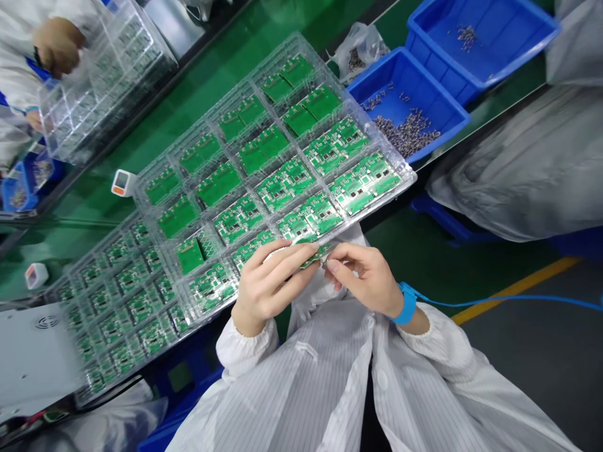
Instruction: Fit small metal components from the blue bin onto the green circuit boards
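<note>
Gripping circuit board point(309, 259) in left hand point(271, 279).
Pinching with right hand point(367, 276) just beside that grip; cannot tell on what.

No text, label, brand or number can be read. The circuit boards point(285, 183) carry pale marks too fine to make out; the orange-patched face of the small white box point(123, 182) and that of the second white box point(36, 276) are too small to read.
</note>
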`<state>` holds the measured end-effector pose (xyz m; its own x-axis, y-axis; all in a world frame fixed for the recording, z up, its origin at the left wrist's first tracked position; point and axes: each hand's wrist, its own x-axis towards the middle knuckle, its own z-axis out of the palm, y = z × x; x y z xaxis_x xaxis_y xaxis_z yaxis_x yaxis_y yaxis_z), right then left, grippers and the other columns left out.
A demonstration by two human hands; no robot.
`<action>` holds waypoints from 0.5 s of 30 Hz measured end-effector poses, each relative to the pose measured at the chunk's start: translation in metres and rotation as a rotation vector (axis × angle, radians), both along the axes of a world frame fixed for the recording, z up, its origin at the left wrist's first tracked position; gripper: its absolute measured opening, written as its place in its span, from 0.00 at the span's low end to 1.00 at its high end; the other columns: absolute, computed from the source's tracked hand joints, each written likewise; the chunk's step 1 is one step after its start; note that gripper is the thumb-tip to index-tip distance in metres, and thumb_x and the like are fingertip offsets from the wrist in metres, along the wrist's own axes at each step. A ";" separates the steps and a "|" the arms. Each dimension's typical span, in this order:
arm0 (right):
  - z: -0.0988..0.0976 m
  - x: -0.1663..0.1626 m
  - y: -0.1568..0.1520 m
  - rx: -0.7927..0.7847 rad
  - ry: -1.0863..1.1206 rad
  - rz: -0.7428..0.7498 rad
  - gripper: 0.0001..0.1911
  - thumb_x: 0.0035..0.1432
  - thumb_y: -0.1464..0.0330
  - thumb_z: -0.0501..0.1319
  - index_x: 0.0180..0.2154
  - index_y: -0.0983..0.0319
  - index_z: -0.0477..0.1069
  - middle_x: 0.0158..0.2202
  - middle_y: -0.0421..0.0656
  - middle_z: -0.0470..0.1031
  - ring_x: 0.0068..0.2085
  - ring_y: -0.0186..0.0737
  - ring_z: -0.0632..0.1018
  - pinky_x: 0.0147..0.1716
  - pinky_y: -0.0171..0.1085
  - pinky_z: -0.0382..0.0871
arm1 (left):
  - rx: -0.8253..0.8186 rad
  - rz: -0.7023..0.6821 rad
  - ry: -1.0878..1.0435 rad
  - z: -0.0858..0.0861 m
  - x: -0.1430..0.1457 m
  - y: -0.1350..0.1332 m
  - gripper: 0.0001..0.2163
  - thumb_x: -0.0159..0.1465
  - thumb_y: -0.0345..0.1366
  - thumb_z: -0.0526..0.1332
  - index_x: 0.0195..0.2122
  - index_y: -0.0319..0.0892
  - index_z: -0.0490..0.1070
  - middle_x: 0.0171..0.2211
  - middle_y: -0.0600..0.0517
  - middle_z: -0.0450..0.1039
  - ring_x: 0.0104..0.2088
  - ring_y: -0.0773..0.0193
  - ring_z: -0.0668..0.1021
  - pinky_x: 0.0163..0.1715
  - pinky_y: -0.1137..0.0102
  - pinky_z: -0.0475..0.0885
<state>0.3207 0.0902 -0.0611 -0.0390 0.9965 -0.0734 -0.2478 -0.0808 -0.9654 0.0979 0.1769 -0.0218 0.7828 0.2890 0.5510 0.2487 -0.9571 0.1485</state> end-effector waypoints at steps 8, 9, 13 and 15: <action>0.003 0.002 0.003 -0.026 0.091 0.077 0.21 0.75 0.50 0.72 0.38 0.59 0.77 0.31 0.38 0.77 0.27 0.34 0.79 0.25 0.33 0.79 | -0.019 -0.018 0.000 -0.002 0.000 -0.001 0.11 0.74 0.25 0.73 0.52 0.46 0.84 0.60 0.45 0.90 0.54 0.54 0.92 0.58 0.55 0.90; 0.003 0.002 0.003 -0.017 0.086 0.082 0.20 0.75 0.51 0.71 0.37 0.59 0.76 0.31 0.38 0.76 0.27 0.34 0.79 0.25 0.33 0.79 | -0.020 -0.021 -0.002 -0.002 0.000 -0.001 0.10 0.74 0.25 0.73 0.52 0.46 0.84 0.59 0.45 0.90 0.54 0.54 0.92 0.58 0.55 0.90; 0.004 0.002 0.003 0.041 0.010 0.053 0.17 0.72 0.55 0.74 0.36 0.59 0.76 0.31 0.38 0.78 0.29 0.34 0.79 0.28 0.33 0.78 | -0.007 -0.042 -0.009 0.000 0.003 0.000 0.08 0.75 0.25 0.72 0.50 0.44 0.84 0.57 0.44 0.91 0.54 0.54 0.93 0.57 0.55 0.90; 0.004 0.002 0.002 0.069 -0.033 0.035 0.16 0.70 0.57 0.76 0.36 0.59 0.76 0.31 0.38 0.78 0.30 0.34 0.79 0.30 0.33 0.78 | 0.007 -0.055 -0.009 0.001 0.005 0.000 0.06 0.75 0.25 0.71 0.49 0.42 0.83 0.56 0.42 0.91 0.53 0.53 0.93 0.56 0.55 0.90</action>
<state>0.3230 0.0926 -0.0572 -0.0728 0.9973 -0.0067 -0.2135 -0.0221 -0.9767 0.1028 0.1771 -0.0210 0.7923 0.2417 0.5602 0.1940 -0.9703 0.1442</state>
